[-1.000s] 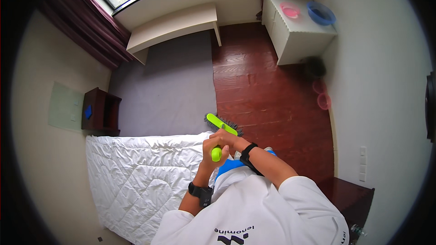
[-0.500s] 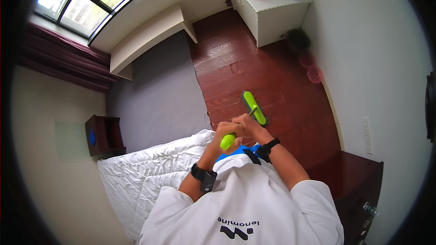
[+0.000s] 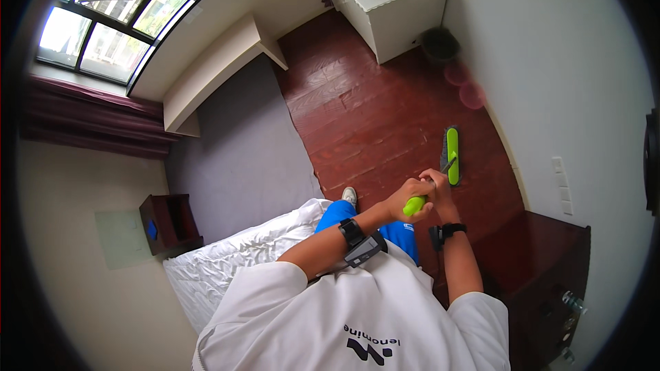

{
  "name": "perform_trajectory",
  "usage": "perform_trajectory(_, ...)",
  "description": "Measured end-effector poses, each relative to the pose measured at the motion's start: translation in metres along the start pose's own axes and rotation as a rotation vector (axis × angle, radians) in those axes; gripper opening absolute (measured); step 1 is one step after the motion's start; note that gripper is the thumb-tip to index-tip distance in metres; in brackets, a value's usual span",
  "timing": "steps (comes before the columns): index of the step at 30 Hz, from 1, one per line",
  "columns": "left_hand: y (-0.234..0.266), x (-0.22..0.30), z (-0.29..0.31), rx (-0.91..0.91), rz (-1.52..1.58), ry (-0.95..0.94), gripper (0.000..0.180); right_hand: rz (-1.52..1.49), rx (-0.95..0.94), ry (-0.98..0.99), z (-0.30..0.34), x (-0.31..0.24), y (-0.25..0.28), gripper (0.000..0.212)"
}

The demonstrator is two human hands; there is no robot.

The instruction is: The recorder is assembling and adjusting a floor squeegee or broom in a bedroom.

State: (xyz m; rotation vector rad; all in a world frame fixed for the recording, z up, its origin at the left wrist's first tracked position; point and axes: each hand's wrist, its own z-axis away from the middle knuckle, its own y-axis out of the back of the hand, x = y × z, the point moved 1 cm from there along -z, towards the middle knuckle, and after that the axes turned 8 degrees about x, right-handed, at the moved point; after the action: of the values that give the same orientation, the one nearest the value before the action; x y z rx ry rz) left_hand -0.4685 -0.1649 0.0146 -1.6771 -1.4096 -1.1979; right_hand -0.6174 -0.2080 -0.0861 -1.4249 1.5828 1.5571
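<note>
My left hand (image 3: 405,196) is closed round the green grip at the top of a broom's handle. Just beyond it, my right hand (image 3: 440,189) wraps the thin metal shaft. The bright green broom head (image 3: 453,151) with grey-blue bristles rests on the dark red wooden floor (image 3: 371,117), out past my right hand and close to the right wall. Most of the shaft is hidden behind my hands.
A white quilt (image 3: 234,271) covers the bed at left, beside a grey mat (image 3: 240,130). On my right stands a dark wooden cabinet (image 3: 515,254). A white cupboard (image 3: 412,17) with basins, a dark bin (image 3: 440,45) and pink round things (image 3: 471,95) line the far right.
Both hands and the broom have swung to the right, bringing its head nearer the right wall. My shoe and blue trouser legs show more now. The view has shifted slightly.
</note>
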Motion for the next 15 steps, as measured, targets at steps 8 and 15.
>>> perform_trajectory(8, 0.072, 0.034, 0.006, 0.071, 0.044, -0.044, 0.013, 0.033, -0.037, 0.102, -0.027, -0.04, -0.056, 0.02)
perform_trajectory(15, 0.214, 0.106, 0.025, 0.474, -0.038, 0.026, 0.012, -0.17, -0.247, 0.363, -0.098, -0.137, -0.2, 0.025)
